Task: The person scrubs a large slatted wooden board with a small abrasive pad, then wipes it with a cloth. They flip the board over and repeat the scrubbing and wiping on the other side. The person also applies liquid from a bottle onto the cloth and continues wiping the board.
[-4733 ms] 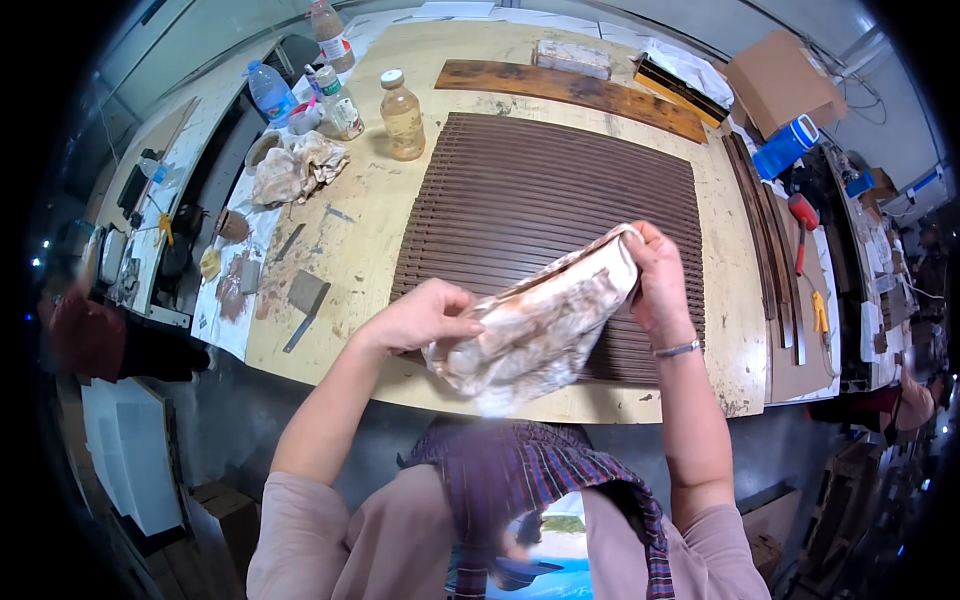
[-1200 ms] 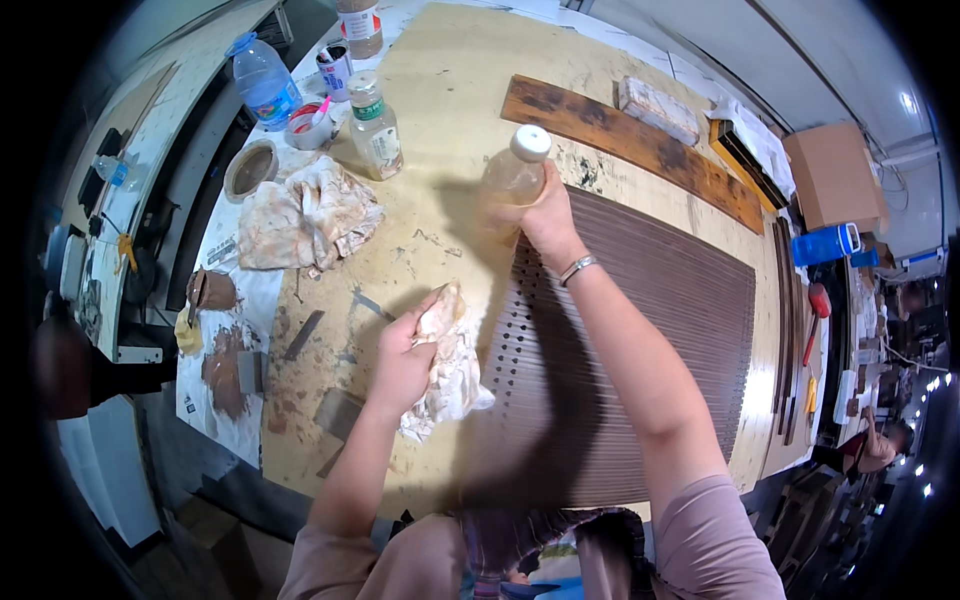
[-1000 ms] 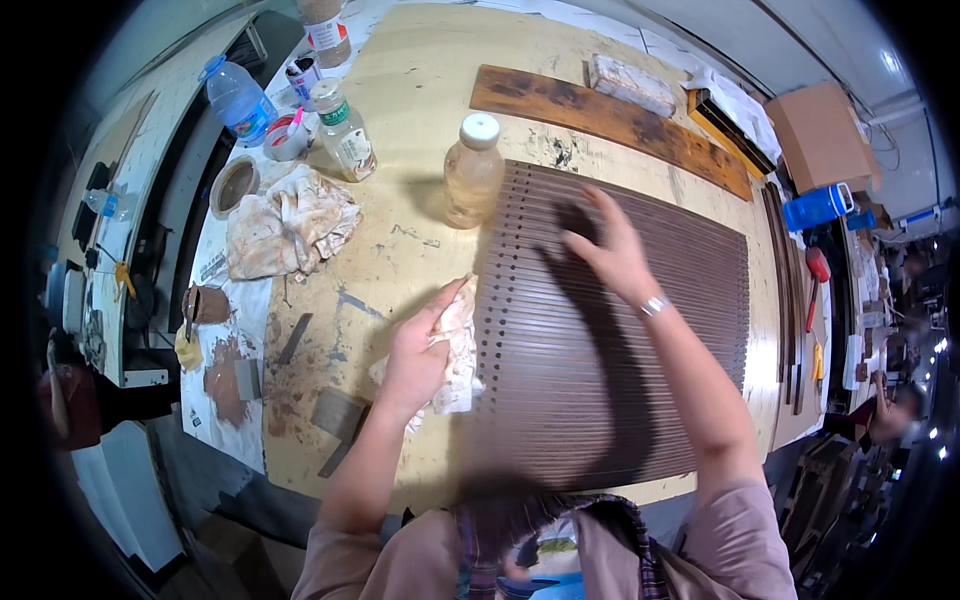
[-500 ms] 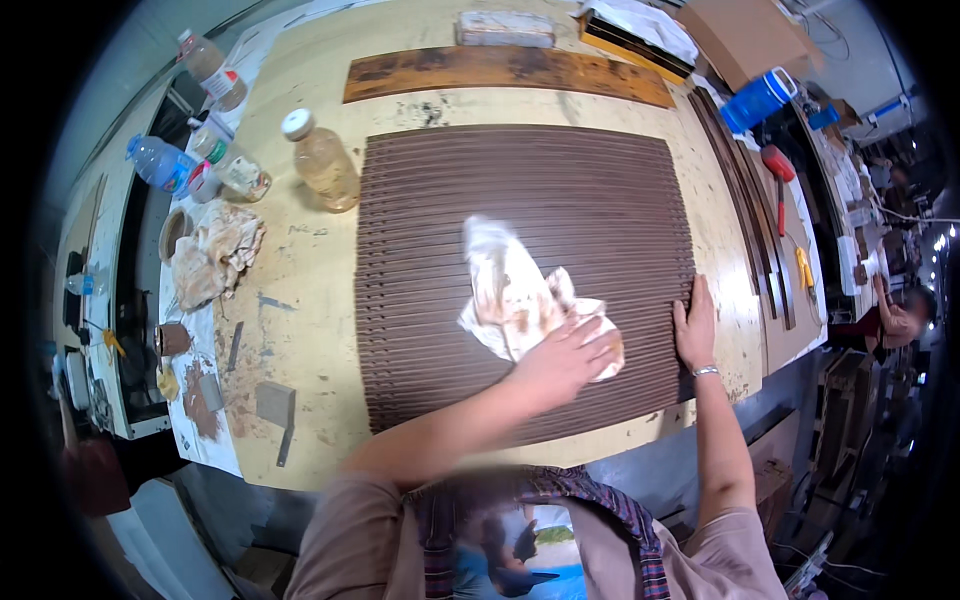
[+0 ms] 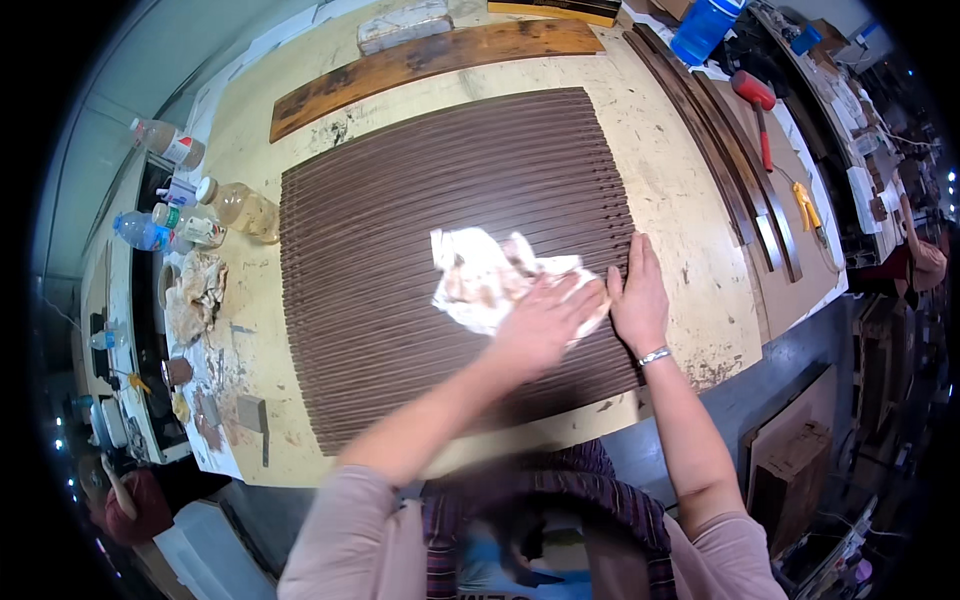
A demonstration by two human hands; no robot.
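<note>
A dark brown slatted panel [image 5: 400, 200] with narrow parallel grooves lies flat on the table before me. My left hand [image 5: 548, 318] presses a crumpled white cloth [image 5: 470, 275] with brown stains onto its right half, the fingers bent over the cloth's right end. At the panel's right edge rests my right hand [image 5: 640, 300], thumb apart from the outstretched fingers and nothing in its grip. A metal bracelet [image 5: 654, 356] circles that wrist.
Bottles, among them one of yellowish liquid [image 5: 245, 210], and a stained rag [image 5: 197, 295] stand or lie left. Beyond the panel is a mottled brown board [image 5: 430, 65]. Dark strips [image 5: 700, 140], a red mallet [image 5: 755, 95] and a yellow-handled tool [image 5: 806, 208] lie right.
My view has turned, so the panel appears slanted. The left hand and cloth have moved closer to my right hand. The cloth's far end is more bunched.
</note>
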